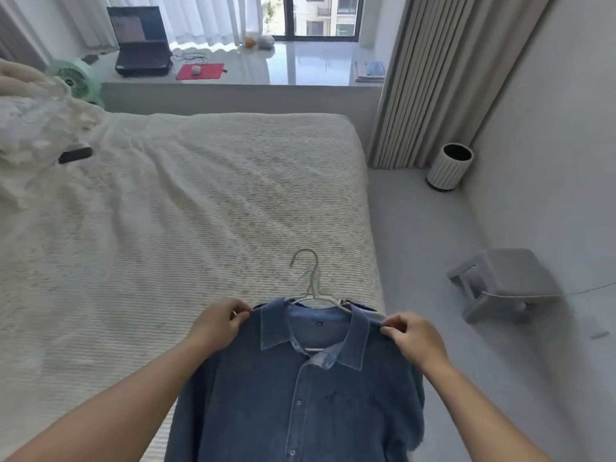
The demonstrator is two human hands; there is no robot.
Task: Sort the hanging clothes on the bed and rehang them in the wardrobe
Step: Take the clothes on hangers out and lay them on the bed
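Note:
A blue denim shirt (300,395) lies front-up on the near right corner of the bed (186,208), buttoned and on a pale wire hanger (308,278) whose hook points toward the window. My left hand (218,320) pinches the shirt's left shoulder beside the collar. My right hand (413,335) pinches the right shoulder. The shirt's lower part runs out of view at the bottom.
White crumpled bedding (36,128) and a dark small object (75,155) lie at the bed's far left. A ribbed white bin (450,166), a grey stool (503,281) with a cable, and curtains (430,78) stand on the right. A laptop (141,41) sits on the window ledge.

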